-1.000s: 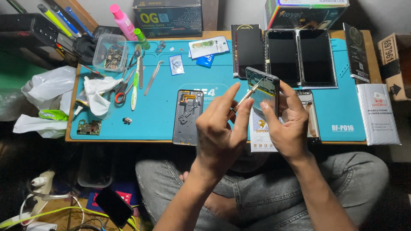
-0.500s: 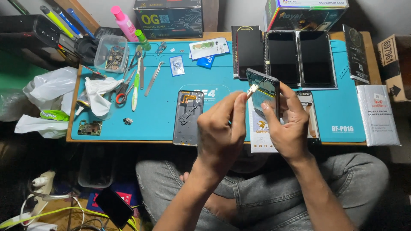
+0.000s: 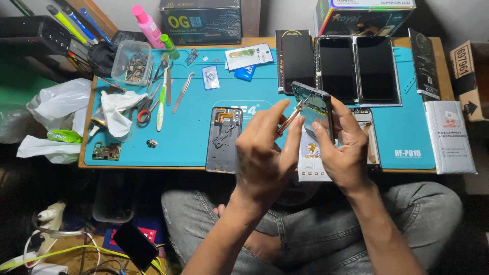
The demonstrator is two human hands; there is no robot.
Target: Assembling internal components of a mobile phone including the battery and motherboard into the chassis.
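My right hand grips an opened phone body, tilted up above the low table's near edge. My left hand pinches a thin metal tool whose tip touches the phone's inner side near its top left. On the blue work mat, just left of my hands, lies a grey phone frame with an orange flex strip. Another phone part lies on the mat behind my right hand, partly hidden.
Three dark phone screens lie at the mat's far right. Tweezers, scissors, a small circuit board and a clear parts box sit at the left. Boxes line the back; white cartons lie right. My knees are below the table.
The tool in my left hand has shifted slightly against the phone's upper left edge. The phone stays held in my right hand at about the same place.
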